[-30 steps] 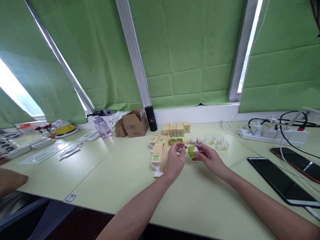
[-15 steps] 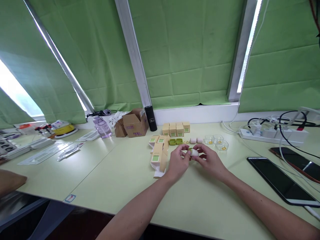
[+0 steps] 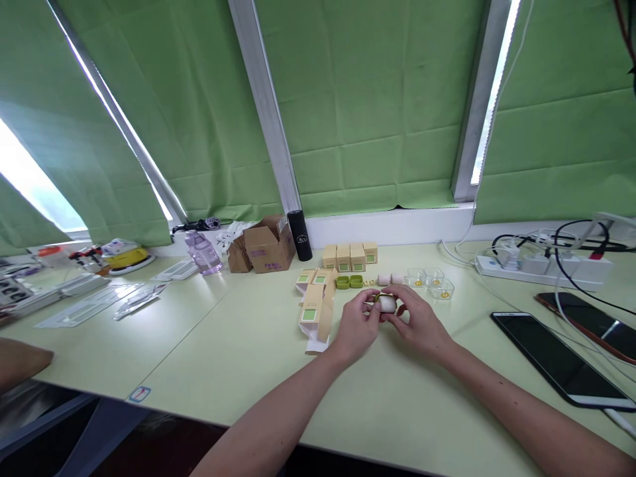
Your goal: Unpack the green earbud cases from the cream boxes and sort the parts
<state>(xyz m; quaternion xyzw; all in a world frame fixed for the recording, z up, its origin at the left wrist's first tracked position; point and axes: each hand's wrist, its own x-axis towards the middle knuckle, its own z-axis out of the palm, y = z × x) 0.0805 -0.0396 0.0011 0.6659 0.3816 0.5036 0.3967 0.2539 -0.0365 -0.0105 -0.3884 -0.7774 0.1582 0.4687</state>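
Between my two hands, just above the table, is a small white roll with a dark green rim around it, seemingly set in a green case. My left hand pinches its left side with thumb and fingers. From the right, the fingertips of my right hand grip the other side. Beyond them stand more white rolls, small green cases and tiny yellow pieces. Clear containers with yellow parts lie past my right hand. Opened cardboard boxes lie left of my left hand.
Small closed boxes line up at the back. A brown carton, a black cylinder and a purple bottle stand farther left. Phones and a power strip are at right. Another person's arm shows at far left.
The white roll has turned and now lies level, with the green rim showing around it. My right fingers have shifted over its top; both hands stay on it.
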